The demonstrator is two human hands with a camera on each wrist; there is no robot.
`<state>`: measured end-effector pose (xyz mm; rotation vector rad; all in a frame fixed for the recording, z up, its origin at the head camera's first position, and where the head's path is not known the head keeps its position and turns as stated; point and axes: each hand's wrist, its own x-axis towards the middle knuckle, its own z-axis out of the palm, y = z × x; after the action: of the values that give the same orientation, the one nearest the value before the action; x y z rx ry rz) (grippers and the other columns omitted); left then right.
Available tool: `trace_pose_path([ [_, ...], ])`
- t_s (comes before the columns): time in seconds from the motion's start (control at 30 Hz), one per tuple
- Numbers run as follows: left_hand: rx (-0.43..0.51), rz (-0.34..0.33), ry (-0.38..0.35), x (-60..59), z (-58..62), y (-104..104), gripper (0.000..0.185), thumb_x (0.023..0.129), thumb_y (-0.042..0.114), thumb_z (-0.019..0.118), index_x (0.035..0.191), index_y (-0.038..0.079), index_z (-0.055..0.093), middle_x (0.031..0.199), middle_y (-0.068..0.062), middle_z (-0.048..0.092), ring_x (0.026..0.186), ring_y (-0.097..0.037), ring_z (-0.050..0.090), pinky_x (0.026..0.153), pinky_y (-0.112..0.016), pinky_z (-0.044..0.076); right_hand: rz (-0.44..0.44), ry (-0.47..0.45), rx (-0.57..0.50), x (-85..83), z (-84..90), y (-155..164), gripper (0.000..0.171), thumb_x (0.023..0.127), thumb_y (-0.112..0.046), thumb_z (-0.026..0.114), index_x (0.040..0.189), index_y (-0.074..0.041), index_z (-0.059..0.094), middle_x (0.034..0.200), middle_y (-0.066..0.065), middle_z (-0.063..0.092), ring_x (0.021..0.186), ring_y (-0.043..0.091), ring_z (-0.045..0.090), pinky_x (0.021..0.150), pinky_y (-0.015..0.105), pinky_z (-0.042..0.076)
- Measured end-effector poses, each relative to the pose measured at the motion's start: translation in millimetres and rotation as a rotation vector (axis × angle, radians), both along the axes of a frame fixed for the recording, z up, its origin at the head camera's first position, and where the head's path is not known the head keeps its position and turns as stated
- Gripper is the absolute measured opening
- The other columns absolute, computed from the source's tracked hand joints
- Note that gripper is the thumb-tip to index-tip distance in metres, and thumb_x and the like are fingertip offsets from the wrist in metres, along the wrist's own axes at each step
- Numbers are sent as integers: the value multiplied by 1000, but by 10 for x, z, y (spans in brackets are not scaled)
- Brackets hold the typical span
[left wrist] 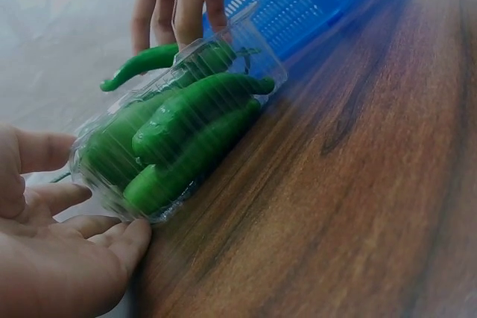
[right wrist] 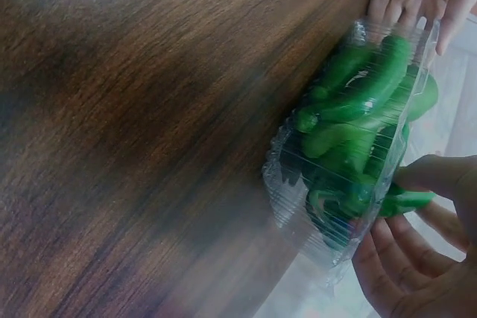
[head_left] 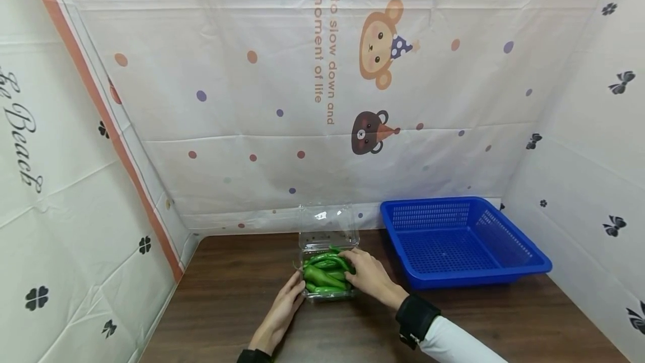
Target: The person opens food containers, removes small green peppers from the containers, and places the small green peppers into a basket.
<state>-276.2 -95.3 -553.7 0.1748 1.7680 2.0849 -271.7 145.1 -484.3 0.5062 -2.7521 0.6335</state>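
On the table (head_left: pixel 227 279), beside the blue basket (head_left: pixel 484 278), right hand (head_left: pixel 370 274) pinches a pepper (right wrist: pixel 406 202) in the clear box (head_left: pixel 328 297), left hand (head_left: pixel 283 307) merely touching its side; tangled neighbouring peppers (head_left: pixel 322 278) could spill if tugged.

The clear plastic box (head_left: pixel 330 297) is glossy, ribbed; inside, smooth shiny peppers (head_left: pixel 322 278); beneath, wood-grained counter (head_left: pixel 232 284); to its right, plastic basket (head_left: pixel 478 280); behind, creased cloth-like backdrop (head_left: pixel 227 27).

A white right sleeve (head_left: pixel 458 340) shows, along with two wide black wristbands (head_left: pixel 417 317).
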Motion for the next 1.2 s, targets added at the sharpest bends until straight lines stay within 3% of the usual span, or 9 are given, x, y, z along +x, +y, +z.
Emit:
trace_pose_path([
  [0.37,-7,18,-1,-16,10,3,83,107,38,52,162,-5,6,167,-32,-3,155,-49,-1,129,-60,17,5,14,47,-19,-23,-19,39,81,-8,85,119,-8,73,99,4,65,89,18,65,59,26,55],
  [0.67,-13,26,-4,-5,-7,3,85,107,39,54,161,-6,7,166,-35,-3,154,-51,2,128,-61,20,-3,53,47,-16,-46,-26,62,77,-11,89,134,-9,64,126,14,59,113,30,58,63,35,58],
  [0.97,-30,29,-36,-17,-20,-2,90,105,41,57,161,-8,5,164,-37,-6,153,-53,0,127,-61,21,26,-28,23,-16,-84,-43,69,78,-14,89,139,-7,59,127,18,63,110,35,66,77,48,61],
  [1.2,-6,25,-15,-10,-13,3,89,106,40,55,161,-8,5,165,-36,-5,154,-52,3,128,-61,20,46,1,14,-28,-76,-44,68,77,-9,89,138,-4,60,122,16,64,104,33,68,79,47,62],
])
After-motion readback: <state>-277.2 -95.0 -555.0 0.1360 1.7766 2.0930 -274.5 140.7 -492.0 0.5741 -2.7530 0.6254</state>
